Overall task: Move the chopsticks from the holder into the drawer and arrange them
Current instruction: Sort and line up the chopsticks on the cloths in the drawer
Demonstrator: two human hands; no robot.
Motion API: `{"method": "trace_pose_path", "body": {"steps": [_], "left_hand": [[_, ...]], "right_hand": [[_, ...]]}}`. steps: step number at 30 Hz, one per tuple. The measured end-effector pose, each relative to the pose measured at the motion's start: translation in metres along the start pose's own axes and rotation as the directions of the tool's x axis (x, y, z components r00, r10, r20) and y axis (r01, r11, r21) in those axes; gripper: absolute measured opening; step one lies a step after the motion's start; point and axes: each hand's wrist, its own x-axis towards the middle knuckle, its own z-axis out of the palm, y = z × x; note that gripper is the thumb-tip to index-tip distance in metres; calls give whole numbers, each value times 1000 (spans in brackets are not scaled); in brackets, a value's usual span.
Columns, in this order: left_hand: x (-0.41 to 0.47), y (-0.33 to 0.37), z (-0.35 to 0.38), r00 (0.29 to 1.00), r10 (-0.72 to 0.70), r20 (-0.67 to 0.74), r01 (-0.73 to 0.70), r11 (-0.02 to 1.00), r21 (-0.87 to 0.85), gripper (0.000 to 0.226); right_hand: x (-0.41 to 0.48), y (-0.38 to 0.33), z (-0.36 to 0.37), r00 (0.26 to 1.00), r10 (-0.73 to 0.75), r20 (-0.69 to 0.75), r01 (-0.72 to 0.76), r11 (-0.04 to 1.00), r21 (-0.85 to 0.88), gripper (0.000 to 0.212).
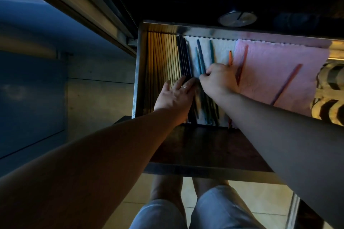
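Pinching a blue chopstick [202, 59], right hand [217, 78] lines it beside the dark ones in the drawer [139, 65]; left hand [175, 95], flat and open, steadies the row.

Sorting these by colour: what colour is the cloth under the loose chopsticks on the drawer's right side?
The cloth is pink, seen clearly in the head view.

Both bare forearms stretched forward, left hand [175, 95] flat, palm down, fingers spread, right hand [218, 78] curled, fingertips pinched together
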Motion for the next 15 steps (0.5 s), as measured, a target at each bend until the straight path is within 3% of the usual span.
{"method": "trace_pose_path", "body": {"steps": [7, 15], "left_hand": [[-3, -5, -1, 1000, -14, 13, 14, 999, -39, 79], [1, 1, -1, 1000, 3, -26, -4, 1000, -18, 81]], "right_hand": [[9, -6, 18, 991, 64, 114, -62, 998, -17, 27], [4, 17, 7, 1000, -1, -16, 3, 994, 106, 13]]}}
